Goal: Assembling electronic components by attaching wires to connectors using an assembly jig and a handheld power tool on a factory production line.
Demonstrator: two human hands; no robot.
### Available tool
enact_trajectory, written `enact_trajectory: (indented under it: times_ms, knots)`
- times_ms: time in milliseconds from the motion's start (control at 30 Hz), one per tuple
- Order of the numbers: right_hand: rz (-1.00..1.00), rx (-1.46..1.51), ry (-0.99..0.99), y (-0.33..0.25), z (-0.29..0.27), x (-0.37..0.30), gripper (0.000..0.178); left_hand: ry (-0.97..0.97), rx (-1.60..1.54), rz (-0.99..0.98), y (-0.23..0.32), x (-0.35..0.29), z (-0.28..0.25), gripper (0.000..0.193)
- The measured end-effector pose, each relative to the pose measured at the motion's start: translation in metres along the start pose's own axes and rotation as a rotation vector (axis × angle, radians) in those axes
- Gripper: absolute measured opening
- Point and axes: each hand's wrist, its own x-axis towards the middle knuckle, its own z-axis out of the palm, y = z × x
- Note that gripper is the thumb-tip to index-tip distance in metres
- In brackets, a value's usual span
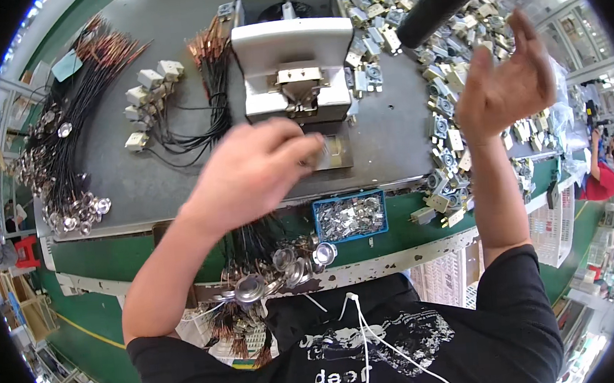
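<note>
In front of a white bench machine (293, 61) with a metal press head (301, 85), my left hand (259, 163) is curled, its fingertips pinched together. Motion blurs it, and whatever it may hold is hidden. My right hand (506, 85) is raised over the right side of the bench, fingers apart and nothing in the grip. Beneath and around it spreads a pile of small white-and-grey connector sockets (447, 139). By my left fingertips lies a flat metal plate (338, 152) at the machine's base. A blue tray (385, 214) of small metal terminals sits nearer to me.
Black cables with white connector blocks (149, 78) lie left of the machine. Farther left is a cable bundle (69, 144) with copper ends and round metal caps. More round metal caps (284, 268) hang at the front edge. A dark tube (444, 7) juts over the socket pile.
</note>
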Motion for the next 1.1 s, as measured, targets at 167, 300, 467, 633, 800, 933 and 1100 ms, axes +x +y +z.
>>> enact_trajectory:
  times_ms: [167,300,467,633,800,933,1100]
  knots:
    - [0.677,-0.508,-1.028,0.035,-0.057,-0.065,0.037,0.645,0.118,-0.585,-0.076,-0.038,-0.076,0.042]
    - [0.769,-0.483,-1.289,0.05,-0.052,-0.079,0.042,0.346,0.842,-0.455,-0.097,-0.061,-0.067,0.031]
    - [1.096,-0.346,-0.837,0.023,-0.053,-0.06,0.045,0.099,0.316,-0.287,-0.027,-0.031,-0.033,0.018]
    - [1.186,0.197,-0.728,-0.067,-0.056,-0.03,0.049,-0.407,0.168,-0.271,-0.004,-0.023,-0.001,0.02]
    - [0.791,0.216,-1.087,-0.123,-0.02,-0.007,0.042,-0.437,0.229,-0.265,-0.002,-0.022,0.014,0.021]
    - [0.752,0.201,-0.989,-0.126,-0.01,-0.015,0.04,-0.299,0.072,-0.314,0.001,-0.024,0.003,0.016]
    - [0.773,0.229,-0.975,-0.129,0.0,-0.023,0.039,-0.196,-0.033,-0.284,-0.003,-0.026,-0.005,0.017]
